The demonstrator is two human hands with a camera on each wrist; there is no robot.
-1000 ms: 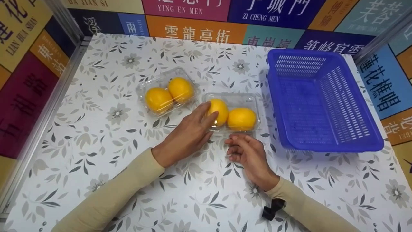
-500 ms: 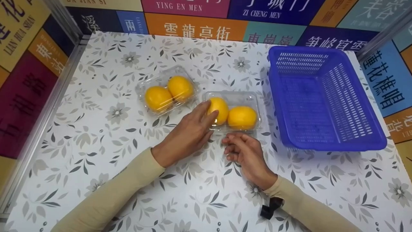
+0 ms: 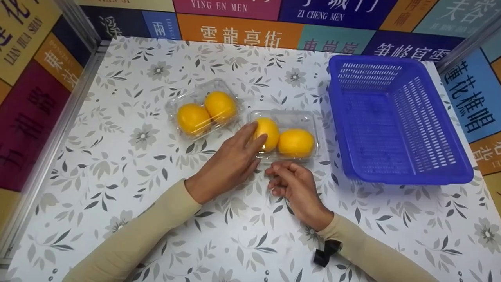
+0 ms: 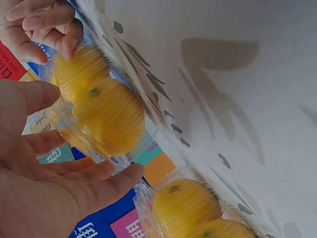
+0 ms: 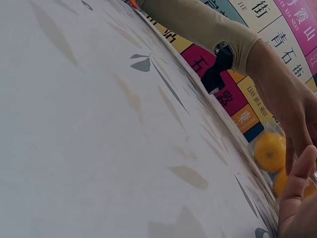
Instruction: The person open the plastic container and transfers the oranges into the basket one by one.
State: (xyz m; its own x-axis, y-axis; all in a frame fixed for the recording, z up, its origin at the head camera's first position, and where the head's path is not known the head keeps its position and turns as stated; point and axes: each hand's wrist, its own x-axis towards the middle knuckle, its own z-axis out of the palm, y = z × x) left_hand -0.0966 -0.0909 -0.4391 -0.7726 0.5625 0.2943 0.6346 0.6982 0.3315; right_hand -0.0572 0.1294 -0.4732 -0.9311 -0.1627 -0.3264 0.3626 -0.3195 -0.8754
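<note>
On the table in the head view, a clear plastic box [image 3: 309, 119] holds two oranges [image 3: 296, 143]. My left hand [image 3: 229, 158] rests on its left end with fingers over the lid; in the left wrist view the fingers look fairly straight against the plastic. Just in front of that box hovers my right hand [image 3: 298, 192], fingers loosely bent and nothing visible in them. A gap to the box cannot be judged for certain. Farther left stands a second clear box [image 3: 174, 102], tilted at an angle, also with two oranges [image 3: 193, 118] inside.
A blue slotted plastic basket [image 3: 375, 129] stands on the right of the table [image 3: 164, 235], which has a flower-patterned cover. Colourful lettered panels [image 3: 238, 35] line the back and sides. A black strap device [image 3: 328, 251] sits on the right wrist.
My right hand has shifted slightly to the left along the front of the box. The left hand keeps its place on the box, and both boxes stay put.
</note>
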